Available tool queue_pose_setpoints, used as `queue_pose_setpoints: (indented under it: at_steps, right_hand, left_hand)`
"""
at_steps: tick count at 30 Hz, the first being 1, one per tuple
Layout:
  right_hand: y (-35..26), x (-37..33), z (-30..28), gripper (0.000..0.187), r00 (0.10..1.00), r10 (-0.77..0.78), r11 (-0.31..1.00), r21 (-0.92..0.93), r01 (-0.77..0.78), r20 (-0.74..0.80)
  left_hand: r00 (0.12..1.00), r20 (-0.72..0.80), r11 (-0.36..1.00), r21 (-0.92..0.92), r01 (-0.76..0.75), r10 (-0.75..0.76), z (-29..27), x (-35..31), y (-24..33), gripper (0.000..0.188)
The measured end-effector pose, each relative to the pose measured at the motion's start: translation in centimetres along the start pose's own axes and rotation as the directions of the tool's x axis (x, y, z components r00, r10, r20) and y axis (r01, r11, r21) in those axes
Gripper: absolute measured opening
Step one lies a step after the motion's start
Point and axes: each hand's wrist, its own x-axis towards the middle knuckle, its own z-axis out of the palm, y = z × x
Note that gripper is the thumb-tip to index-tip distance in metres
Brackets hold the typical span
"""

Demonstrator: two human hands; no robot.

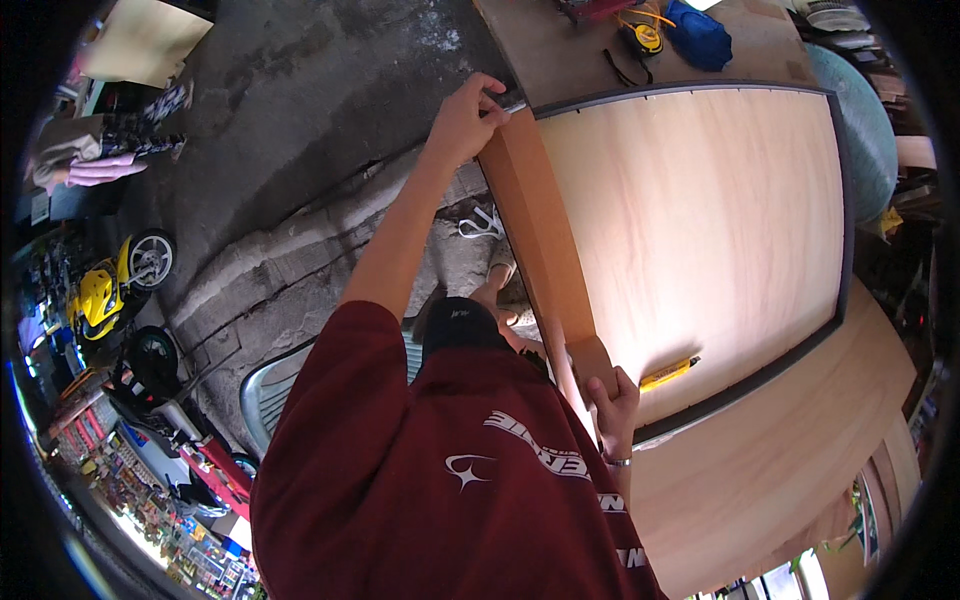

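A large pale plywood panel (700, 230) lies flat, framed by a thin grey edge strip (690, 90). Its brown side board (540, 230) faces me. My left hand (465, 115) reaches out to the far left corner and pinches the end of the grey strip there. At the near corner, my right hand (612, 400), with a bracelet on the wrist, grips the end of the side board. A yellow utility knife (668, 373) lies on the panel just right of that hand.
Beneath the panel is a bigger wooden sheet (780, 470). A yellow tape measure (645, 38) and a blue cloth bag (700, 38) lie on the far board. On the concrete floor to the left are a pale plastic chair (268, 392) and a yellow motorbike (110, 285).
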Motion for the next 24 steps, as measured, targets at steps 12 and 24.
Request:
queue_pose_setpoints:
  at_steps: [12,24]
  right_hand:
    - [1.1,0.5,0.0,0.036,0.999,0.037,0.999,0.030,-0.037,-0.004]
    - [2.4,0.4,-0.6,0.042,0.999,0.031,0.996,-0.086,-0.031,-0.007]
  left_hand:
    - [0.979,-0.199,0.991,-0.119,-0.062,0.038,1.2,-0.7,-1.1,0.036]
    - [0.966,-0.257,0.988,-0.138,-0.072,0.034,1.7,-1.3,-1.0,0.032]
